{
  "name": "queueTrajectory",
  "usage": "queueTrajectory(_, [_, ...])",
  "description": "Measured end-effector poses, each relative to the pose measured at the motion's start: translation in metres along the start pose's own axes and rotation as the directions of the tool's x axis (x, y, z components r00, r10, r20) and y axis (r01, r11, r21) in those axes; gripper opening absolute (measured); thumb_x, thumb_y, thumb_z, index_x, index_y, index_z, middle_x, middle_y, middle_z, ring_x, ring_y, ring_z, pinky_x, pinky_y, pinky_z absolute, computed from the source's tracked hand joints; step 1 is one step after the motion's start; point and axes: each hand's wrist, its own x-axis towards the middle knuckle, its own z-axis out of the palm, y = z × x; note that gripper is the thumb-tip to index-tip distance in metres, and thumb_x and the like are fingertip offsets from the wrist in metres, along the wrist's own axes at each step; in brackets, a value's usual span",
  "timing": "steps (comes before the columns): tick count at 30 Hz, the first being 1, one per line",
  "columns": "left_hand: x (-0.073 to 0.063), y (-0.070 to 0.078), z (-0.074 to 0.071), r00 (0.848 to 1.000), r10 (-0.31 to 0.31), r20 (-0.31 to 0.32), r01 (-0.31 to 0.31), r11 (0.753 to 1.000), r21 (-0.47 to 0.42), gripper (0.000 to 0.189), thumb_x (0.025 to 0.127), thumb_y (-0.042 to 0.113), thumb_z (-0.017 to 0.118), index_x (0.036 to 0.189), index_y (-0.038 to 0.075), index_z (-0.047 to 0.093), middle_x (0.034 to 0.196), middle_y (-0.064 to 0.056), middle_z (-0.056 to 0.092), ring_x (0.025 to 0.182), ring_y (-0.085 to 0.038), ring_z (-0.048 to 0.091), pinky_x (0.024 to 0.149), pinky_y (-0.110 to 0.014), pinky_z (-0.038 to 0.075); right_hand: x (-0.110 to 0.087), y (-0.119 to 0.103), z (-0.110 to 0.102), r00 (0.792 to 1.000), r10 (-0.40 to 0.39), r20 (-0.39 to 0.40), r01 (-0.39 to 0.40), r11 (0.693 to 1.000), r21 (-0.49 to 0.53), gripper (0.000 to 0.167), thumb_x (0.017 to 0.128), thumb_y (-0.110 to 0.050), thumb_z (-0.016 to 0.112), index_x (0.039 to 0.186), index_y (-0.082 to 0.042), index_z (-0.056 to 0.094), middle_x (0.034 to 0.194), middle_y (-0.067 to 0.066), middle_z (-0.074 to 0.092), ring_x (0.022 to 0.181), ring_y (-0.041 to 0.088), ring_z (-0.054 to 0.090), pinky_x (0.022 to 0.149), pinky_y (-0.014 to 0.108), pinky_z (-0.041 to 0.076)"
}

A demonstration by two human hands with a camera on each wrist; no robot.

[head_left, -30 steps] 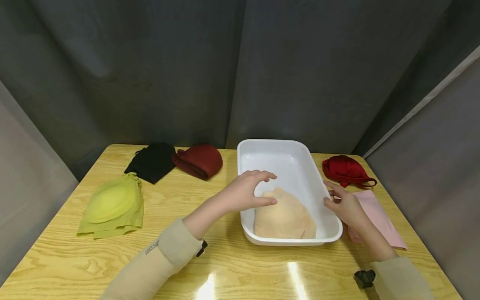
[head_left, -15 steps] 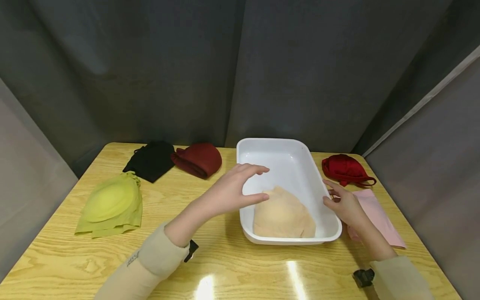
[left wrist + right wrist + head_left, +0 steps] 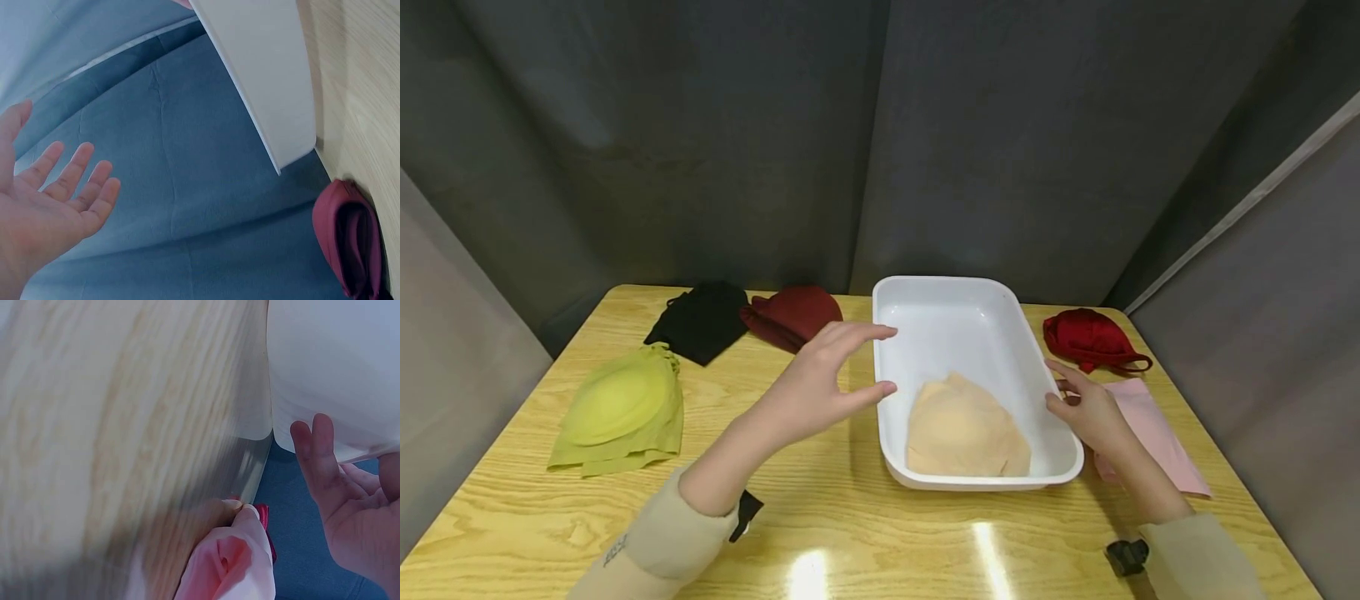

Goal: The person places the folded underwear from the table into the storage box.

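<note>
A folded beige bra lies in the near half of the white tray. My left hand is just off the tray's left side, thumb and fingers spread apart with nothing between them; its fingertips overlap the left rim in the head view. The left wrist view shows the same hand with its palm bare. On the far side, my right hand touches the right rim with thumb and forefinger. Two straight fingers rest against the tray's outer wall in the right wrist view.
Left of the tray, a yellow-green bra, a black one and a dark red one lie folded on the wooden table. A bright red bra and pink cloth lie right. Grey curtains surround the table.
My left hand has drawn back leftward and out from over the beige bra and the tray. The right hand, the tray and the garments stay in place.
</note>
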Motion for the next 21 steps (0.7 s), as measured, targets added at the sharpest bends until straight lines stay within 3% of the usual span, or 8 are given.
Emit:
queueTrajectory(16, [-0.036,-0.024,-0.033,0.992,0.001,-0.127,0.010,0.997,0.083,0.055,0.082,0.028,0.074,0.132,0.019,0.052,0.134,0.001,0.050,0.124,-0.016,0.044,0.101,-0.040,0.042,-0.001,-0.003,0.000,1.000,-0.002,0.008,0.002,1.000,-0.001,0.055,0.092,-0.016,0.057,0.142,-0.002,0.039,0.116,0.029,0.059,0.099,0.039,0.059,0.086,0.050,0.050])
queueTrajectory(21, [-0.045,-0.034,-0.040,0.981,0.004,-0.192,0.022,0.991,0.133,0.057,0.080,0.024,0.076,0.132,0.019,0.052,0.134,0.001,0.051,0.124,-0.017,0.044,0.100,-0.041,0.042,-0.001,-0.001,-0.001,1.000,-0.006,0.001,0.006,1.000,-0.002,0.055,0.092,-0.017,0.057,0.142,-0.002,0.039,0.115,0.029,0.059,0.098,0.036,0.059,0.087,0.049,0.050])
